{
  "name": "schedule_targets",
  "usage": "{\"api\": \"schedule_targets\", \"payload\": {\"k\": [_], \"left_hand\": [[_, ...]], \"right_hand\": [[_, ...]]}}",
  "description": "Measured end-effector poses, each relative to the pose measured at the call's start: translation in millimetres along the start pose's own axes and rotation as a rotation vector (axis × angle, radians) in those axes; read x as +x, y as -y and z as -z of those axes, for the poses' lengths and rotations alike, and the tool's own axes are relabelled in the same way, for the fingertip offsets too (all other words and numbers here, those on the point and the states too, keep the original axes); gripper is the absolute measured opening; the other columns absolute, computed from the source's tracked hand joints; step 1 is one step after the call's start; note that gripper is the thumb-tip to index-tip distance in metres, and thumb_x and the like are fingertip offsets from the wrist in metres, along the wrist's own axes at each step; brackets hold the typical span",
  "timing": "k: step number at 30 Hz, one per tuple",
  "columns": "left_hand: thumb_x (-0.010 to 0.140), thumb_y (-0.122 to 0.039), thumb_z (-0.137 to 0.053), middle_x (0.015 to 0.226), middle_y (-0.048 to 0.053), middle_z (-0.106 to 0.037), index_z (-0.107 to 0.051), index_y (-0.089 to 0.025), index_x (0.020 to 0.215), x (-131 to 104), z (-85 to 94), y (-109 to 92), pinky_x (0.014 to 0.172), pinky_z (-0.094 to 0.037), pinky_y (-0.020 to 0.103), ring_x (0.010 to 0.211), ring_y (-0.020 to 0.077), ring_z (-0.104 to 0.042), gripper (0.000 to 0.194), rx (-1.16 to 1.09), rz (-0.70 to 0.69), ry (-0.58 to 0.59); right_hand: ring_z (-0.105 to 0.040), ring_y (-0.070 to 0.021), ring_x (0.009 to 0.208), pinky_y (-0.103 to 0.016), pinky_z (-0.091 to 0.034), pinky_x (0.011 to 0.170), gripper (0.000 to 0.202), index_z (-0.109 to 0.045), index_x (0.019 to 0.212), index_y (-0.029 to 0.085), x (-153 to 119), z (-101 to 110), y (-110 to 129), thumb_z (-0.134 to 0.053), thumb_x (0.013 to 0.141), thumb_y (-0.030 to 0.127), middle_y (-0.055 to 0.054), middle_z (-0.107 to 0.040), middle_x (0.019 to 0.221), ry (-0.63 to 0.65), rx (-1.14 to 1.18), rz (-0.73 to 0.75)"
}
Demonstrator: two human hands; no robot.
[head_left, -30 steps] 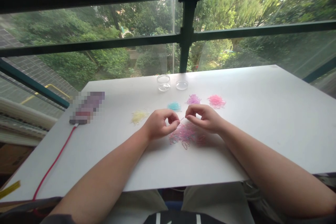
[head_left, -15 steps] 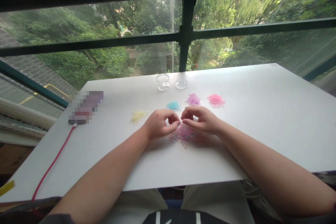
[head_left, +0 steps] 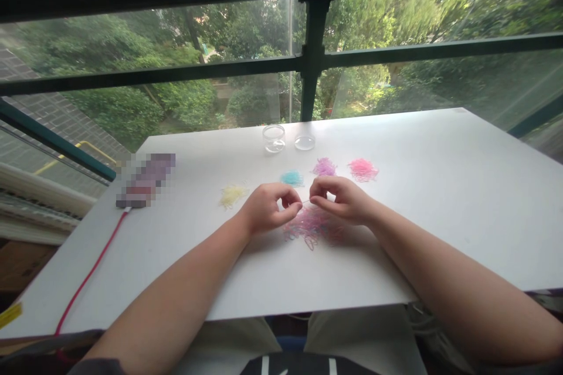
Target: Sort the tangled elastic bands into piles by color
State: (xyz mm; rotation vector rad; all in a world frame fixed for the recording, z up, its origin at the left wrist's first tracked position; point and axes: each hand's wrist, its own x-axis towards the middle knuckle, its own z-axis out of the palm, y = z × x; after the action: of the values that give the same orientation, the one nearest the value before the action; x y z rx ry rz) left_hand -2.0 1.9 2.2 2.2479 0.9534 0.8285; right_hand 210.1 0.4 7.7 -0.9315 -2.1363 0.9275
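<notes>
My left hand (head_left: 273, 207) and my right hand (head_left: 338, 199) pinch a thin pale rubber band (head_left: 307, 201) between them, one end in each hand. It is stretched in a short line across the gap. Just below lies a mixed pile of small rubber bands (head_left: 310, 225), mostly pink and purple with some blue, partly hidden by my hands. Sorted heaps surround them: yellow bands (head_left: 232, 195) left of my left hand, blue bands (head_left: 292, 178) beyond it, purple bands (head_left: 325, 166) and pink bands (head_left: 363, 169) beyond my right hand.
A clear round jar (head_left: 274, 140) and its clear lid (head_left: 305, 142) stand at the far edge of the white table (head_left: 440, 205). On the left lies a blurred-out device (head_left: 147, 181) with a red cable (head_left: 90, 275). Window frames rise behind the table.
My right hand has moved slightly right, away from my left hand. The gap between the fingertips is wider and the band now shows stretched across it.
</notes>
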Motion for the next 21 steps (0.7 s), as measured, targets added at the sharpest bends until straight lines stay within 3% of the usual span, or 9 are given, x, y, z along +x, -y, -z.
{"api": "schedule_targets", "payload": {"k": [6, 13, 17, 21], "left_hand": [[0.075, -0.016, -0.058, 0.067, -0.001, -0.065, -0.065, -0.015, 0.072, 0, 2.0, 0, 0.06, -0.042, 0.02, 0.06, 0.0079, -0.055, 0.007, 0.013, 0.01, -0.006], [0.076, -0.016, -0.057, 0.067, -0.001, -0.064, -0.064, -0.016, 0.072, -1, 3.0, 2, 0.059, -0.041, 0.02, 0.061, 0.0081, -0.056, 0.008, 0.025, 0.006, 0.001], [0.076, -0.015, -0.057, 0.066, -0.001, -0.064, -0.063, -0.016, 0.071, -1, 3.0, 1, 0.059, -0.042, 0.02, 0.06, 0.0078, -0.056, 0.008, 0.026, 0.009, 0.009], [0.076, -0.016, -0.057, 0.067, -0.001, -0.064, -0.064, -0.016, 0.072, -1, 2.8, 2, 0.06, -0.042, 0.02, 0.061, 0.008, -0.056, 0.008, 0.027, 0.017, 0.017]], "right_hand": [[-0.048, -0.0119, 0.06, -0.024, -0.04, 0.059, 0.006, -0.054, 0.071, 0.017, -2, 13, -6, -0.052, 0.077, 0.016, 0.0, -0.054, 0.064, -0.086, -0.135, -0.01], [-0.047, -0.012, 0.057, -0.024, -0.036, 0.056, 0.009, -0.061, 0.072, 0.018, 1, 35, -26, -0.052, 0.075, 0.018, 0.0, -0.056, 0.063, -0.351, -0.478, -0.229], [-0.049, -0.0129, 0.059, -0.024, -0.036, 0.058, 0.011, -0.064, 0.073, 0.018, 4, 36, -34, -0.053, 0.074, 0.019, -0.001, -0.06, 0.066, -0.341, -0.556, -0.335], [-0.05, -0.0132, 0.06, -0.024, -0.035, 0.059, 0.011, -0.064, 0.072, 0.018, 6, 32, -39, -0.052, 0.073, 0.019, -0.001, -0.061, 0.065, -0.329, -0.602, -0.334]]}}
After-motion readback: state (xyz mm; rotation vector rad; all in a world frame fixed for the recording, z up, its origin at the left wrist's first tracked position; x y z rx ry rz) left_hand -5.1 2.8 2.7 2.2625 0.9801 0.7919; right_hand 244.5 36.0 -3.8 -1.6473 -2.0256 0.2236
